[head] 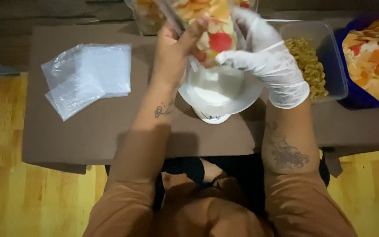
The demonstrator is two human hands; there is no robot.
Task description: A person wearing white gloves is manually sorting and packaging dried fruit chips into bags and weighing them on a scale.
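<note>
Chip bag (209,30), clear, long axis running away from me, hanging over the white scale (219,90); my left hand (172,55) and gloved right hand (268,66) fingers are clamping it. Counter (88,131) open leftward beyond the spare bags (88,77).

Dim, warm light from above leaves the far edge in murk. The white glove (272,66) and white bowl (220,90) glare, washed out. The whole frame is soft and slightly blurred.
</note>
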